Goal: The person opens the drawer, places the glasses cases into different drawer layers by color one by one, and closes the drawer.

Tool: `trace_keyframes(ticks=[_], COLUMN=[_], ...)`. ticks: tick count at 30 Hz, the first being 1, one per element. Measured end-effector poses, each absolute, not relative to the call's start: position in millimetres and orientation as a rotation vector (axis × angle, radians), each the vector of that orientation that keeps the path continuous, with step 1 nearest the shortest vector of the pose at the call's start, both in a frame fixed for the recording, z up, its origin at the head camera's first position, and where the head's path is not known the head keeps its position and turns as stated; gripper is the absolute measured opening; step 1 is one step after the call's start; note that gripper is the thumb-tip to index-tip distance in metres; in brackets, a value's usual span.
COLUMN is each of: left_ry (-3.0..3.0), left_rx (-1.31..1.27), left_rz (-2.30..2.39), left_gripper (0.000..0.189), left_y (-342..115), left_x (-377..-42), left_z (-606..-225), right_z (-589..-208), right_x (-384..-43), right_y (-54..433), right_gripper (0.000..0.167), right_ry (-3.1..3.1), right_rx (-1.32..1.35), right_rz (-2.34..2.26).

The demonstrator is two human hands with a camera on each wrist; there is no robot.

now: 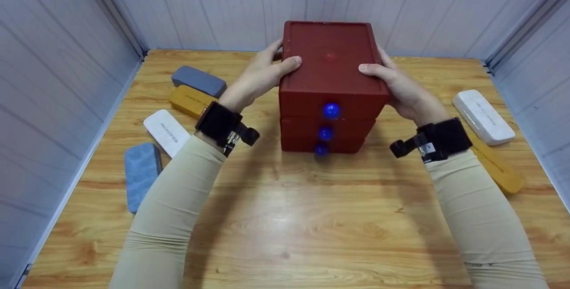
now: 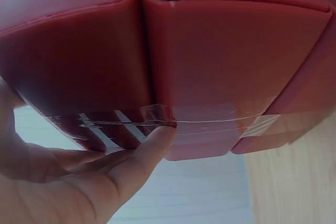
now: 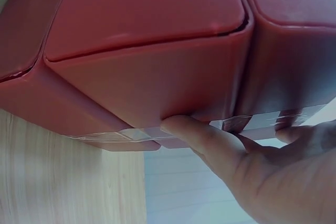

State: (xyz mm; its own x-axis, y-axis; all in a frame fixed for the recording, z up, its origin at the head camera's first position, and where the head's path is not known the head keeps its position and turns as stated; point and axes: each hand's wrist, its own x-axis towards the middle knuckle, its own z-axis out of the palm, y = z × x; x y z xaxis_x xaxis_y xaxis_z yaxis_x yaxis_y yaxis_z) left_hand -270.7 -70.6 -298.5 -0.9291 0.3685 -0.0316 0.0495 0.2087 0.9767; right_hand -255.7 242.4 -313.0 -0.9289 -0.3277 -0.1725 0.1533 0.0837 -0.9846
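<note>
A red drawer box (image 1: 331, 73) with three stacked drawers and round blue knobs (image 1: 331, 111) stands near the back of the table. My left hand (image 1: 262, 71) grips its left side, thumb over the top edge. On the opposite side my right hand (image 1: 398, 82) holds it the same way. In the left wrist view, fingers (image 2: 139, 166) touch the side wall by a strip of clear tape (image 2: 210, 128). The right wrist view has a finger (image 3: 202, 135) against the other side, also taped. Whether the box is lifted, I cannot tell.
Left of the box lie a grey case (image 1: 199, 80), a yellow case (image 1: 191, 101), a white case (image 1: 165, 131) and a light blue case (image 1: 141, 173). To the right are another white case (image 1: 483, 116) and yellow case (image 1: 498, 164). Pale panel walls (image 1: 231, 8) bound the wooden table.
</note>
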Motion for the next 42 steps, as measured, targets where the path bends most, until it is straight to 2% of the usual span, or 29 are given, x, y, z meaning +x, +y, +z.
trace_keyframes(ticks=[14, 22, 33, 38, 42], left_ry=[2.245, 2.298, 2.293, 2.323, 2.316], left_rx=[0.384, 0.385, 0.383, 0.390, 0.386], left_rz=[1.813, 1.754, 1.759, 1.734, 1.738], left_gripper=[0.067, 0.070, 0.069, 0.069, 0.068], left_y=[-67.2, -65.3, -66.3, -64.1, -61.4], left_x=[-267.8, -268.0, -265.3, -264.4, -263.8], left_z=[-300.3, -298.7, -295.1, -294.2, -292.0], right_z=[-312.8, -297.2, -282.8, -285.7, -290.9], right_x=[-242.8, -203.2, -151.2, -132.6, -124.3], right_y=[248.3, 264.3, 260.2, 256.8, 254.7], right_gripper=[0.078, 0.074, 0.049, 0.043, 0.039], right_ry=[1.997, 2.137, 2.935, 2.817, 2.587], right_rx=[-0.242, -0.301, -0.610, -0.724, -0.715], right_rz=[-1.940, -1.954, -1.655, -1.683, -1.782])
